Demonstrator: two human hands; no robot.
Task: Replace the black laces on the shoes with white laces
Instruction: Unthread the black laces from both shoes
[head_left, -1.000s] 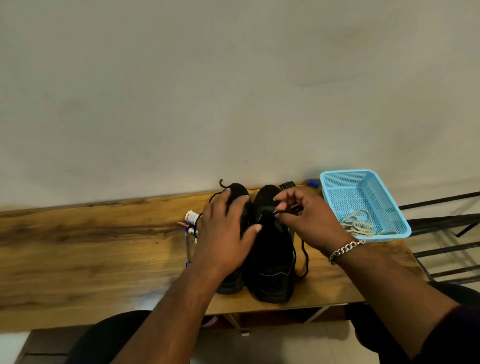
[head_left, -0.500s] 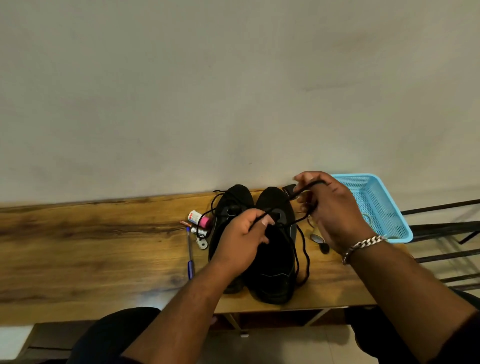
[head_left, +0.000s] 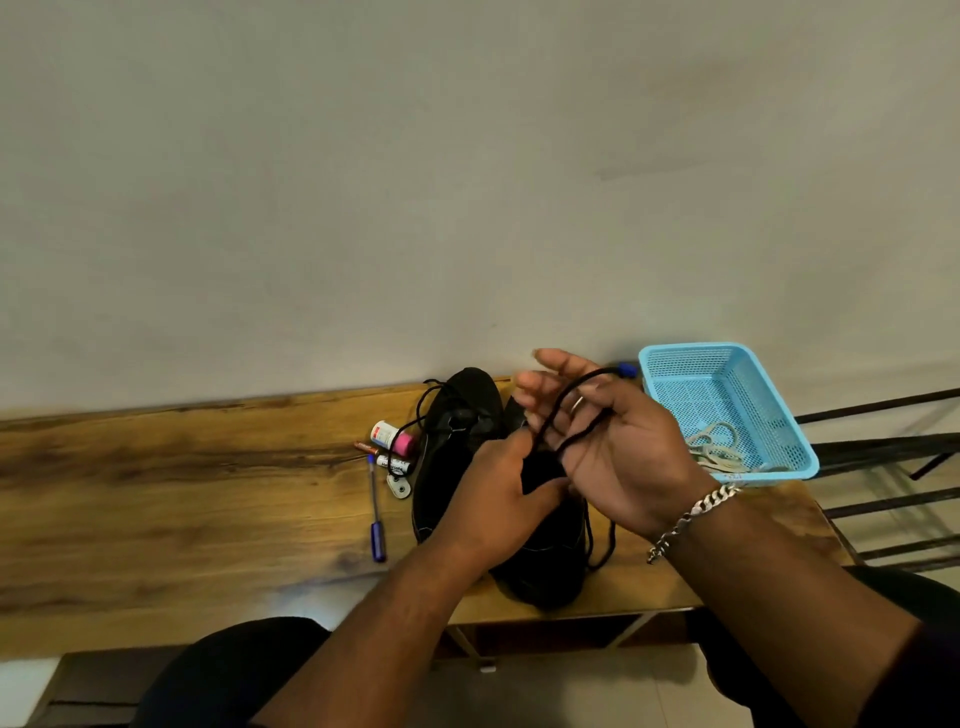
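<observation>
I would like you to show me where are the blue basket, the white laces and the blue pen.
blue basket (head_left: 655, 357): head view, on its far-left rim.
white laces (head_left: 712, 451): head view, on the coiled bundle inside the basket.
blue pen (head_left: 377, 538): head view, on its dark blue lower barrel.

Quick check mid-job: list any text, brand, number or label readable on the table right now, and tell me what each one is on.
No text can be read with certainty.
White tube: dark print, blurred, unreadable.
White bottle with pink cap: red label patch, too small to read.
Brown marker: print unreadable.
Blue pen, black shoes, blue basket: no visible text.
</observation>
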